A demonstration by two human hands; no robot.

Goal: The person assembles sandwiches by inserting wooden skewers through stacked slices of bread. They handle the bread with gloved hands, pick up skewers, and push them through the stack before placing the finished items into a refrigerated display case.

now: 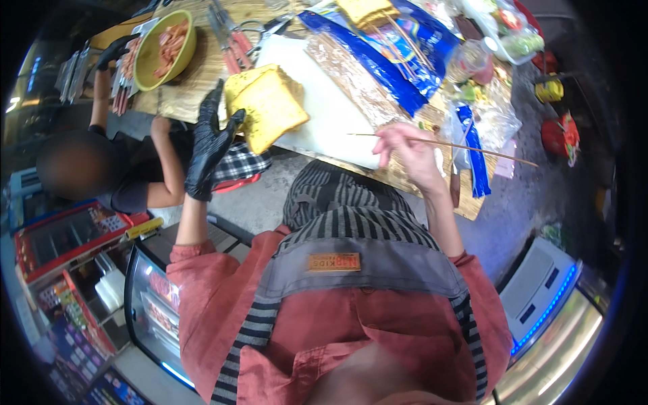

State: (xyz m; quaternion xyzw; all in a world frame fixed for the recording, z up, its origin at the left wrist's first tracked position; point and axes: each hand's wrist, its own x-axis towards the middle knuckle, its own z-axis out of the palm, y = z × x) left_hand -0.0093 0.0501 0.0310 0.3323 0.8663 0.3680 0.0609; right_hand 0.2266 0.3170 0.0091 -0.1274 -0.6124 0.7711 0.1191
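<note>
My left hand [210, 139], in a black glove, is at the left edge of a stack of yellow sliced squares, perhaps bread or tofu [273, 109], with its thumb at the near side of the stack. The fingers are spread; whether they grip it is hard to tell. The stack lies at the left end of a white cutting board [344, 119]. My bare right hand [410, 152] holds a thin wooden skewer [476, 148] over the board's near right corner, its tip pointing left towards the stack. A clear packet of skewers [349, 76] lies on the board behind.
Knives with red handles [235, 50] and scissors [268, 30] lie behind the stack. A yellow bowl of raw meat [167, 50] stands further left, near a co-worker's gloved hand [114, 52]. Blue packaging [374, 66], a plastic bottle [473, 53] and bags crowd the right.
</note>
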